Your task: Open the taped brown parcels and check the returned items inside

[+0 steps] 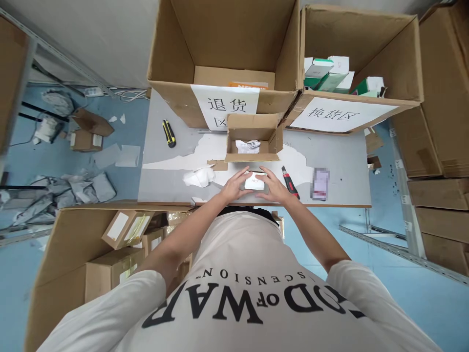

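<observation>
Between my two hands is a small white box [255,181] with faint printing on its top, near the table's front edge. My left hand [235,186] grips its left side, and my right hand [273,186] grips the right side, fingers curved round it. Just beyond stands an open cardboard carton [252,157] with crumpled white paper [248,146] inside. A red and black utility knife [290,183] lies beside my right hand. To the left of my left hand is a crumpled piece of white paper [200,177].
Two large labelled cartons stand at the back: the left one [176,100] and the right one [366,115], which holds several green-and-white boxes [331,73]. A yellow and black utility knife [169,133] lies left, a blurred phone-like object [320,184] right. A big carton of parcels [62,254] stands front left.
</observation>
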Demonstrator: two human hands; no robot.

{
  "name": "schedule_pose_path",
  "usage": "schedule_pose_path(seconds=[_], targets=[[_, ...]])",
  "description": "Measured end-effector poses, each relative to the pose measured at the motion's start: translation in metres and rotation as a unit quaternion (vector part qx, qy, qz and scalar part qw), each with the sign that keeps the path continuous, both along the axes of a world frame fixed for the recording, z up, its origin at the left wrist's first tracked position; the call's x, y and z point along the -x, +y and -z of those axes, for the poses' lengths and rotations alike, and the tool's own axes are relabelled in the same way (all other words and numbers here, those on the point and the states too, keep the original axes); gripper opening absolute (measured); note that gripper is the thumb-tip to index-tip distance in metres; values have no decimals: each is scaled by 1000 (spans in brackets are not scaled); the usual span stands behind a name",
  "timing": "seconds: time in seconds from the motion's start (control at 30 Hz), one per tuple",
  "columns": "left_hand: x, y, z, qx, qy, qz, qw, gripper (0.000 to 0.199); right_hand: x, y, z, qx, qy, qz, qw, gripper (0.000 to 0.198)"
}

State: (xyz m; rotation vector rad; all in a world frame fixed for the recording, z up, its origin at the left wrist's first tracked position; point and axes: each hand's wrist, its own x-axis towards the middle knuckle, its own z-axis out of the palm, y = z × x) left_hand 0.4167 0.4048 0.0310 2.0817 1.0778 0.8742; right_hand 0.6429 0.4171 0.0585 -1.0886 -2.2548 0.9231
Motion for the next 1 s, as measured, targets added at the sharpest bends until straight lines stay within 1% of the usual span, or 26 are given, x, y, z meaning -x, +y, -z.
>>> schedule_pose_path(seconds=[0.03, 0.07, 0.2, 0.27, 0.33, 0.37, 0.4, 0.43, 0.5, 0.53, 0.6, 0.63, 0.67, 0.7, 0.73, 0.77, 0.83, 0.9, 1.0], targets=[[2, 1, 1, -1, 8, 13, 1000, 69, -3, 2, 0, -7, -16, -16, 1000, 53], [3, 2, 1, -1, 14, 20, 1000, 68, -4, 4, 0, -15, -31, -22, 999, 51], [0, 4, -7, -5, 27, 6, 1000, 65, 3, 13, -2, -43, -80, -19, 996, 37], [0, 4, -13, -13, 26, -2, 1000, 77, 5, 16, -10, -53, -93, -8, 994, 35], [3, 5, -18, -23, 21, -15, 999, 95, -1, 18, -31, -68, -81, 16, 994, 35], [5, 6, -20, -27, 20, -25, 999, 102, -10, 19, -47, -81, -66, 35, 994, 36], [9, 7, -21, -31, 21, -37, 999, 105, -22, 21, -67, -97, -45, 59, 993, 38], [12, 7, -22, -34, 23, -50, 998, 105, -37, 24, -92, -124, -28, 89, 988, 39], [19, 9, -21, -42, 30, -70, 996, 98, -77, 37, -149, -209, -15, 183, 961, 39], [22, 9, -21, -47, 33, -79, 995, 94, -100, 47, -178, -260, -6, 227, 938, 40], [25, 10, -20, -61, 39, -102, 992, 83, -145, 77, -229, -359, -12, 334, 871, 48], [25, 10, -20, -67, 41, -115, 990, 79, -165, 96, -249, -402, -29, 376, 834, 54], [25, 10, -20, -74, 44, -127, 988, 75, -183, 117, -263, -428, -50, 412, 803, 58], [24, 11, -21, -79, 45, -137, 986, 71, -197, 139, -272, -434, -73, 446, 779, 59], [23, 10, -21, -84, 46, -143, 985, 68, -208, 162, -276, -419, -102, 479, 765, 60], [22, 10, -22, -88, 45, -145, 985, 65, -215, 184, -275, -387, -127, 516, 754, 59], [21, 9, -23, -93, 45, -145, 984, 61, -220, 221, -262, -296, -155, 579, 743, 52], [21, 6, -23, -91, 51, -148, 983, 57, -217, 249, -242, -222, -162, 606, 746, 44], [23, 3, -23, -76, 67, -160, 982, 51, -207, 271, -209, -163, -165, 600, 766, 39]])
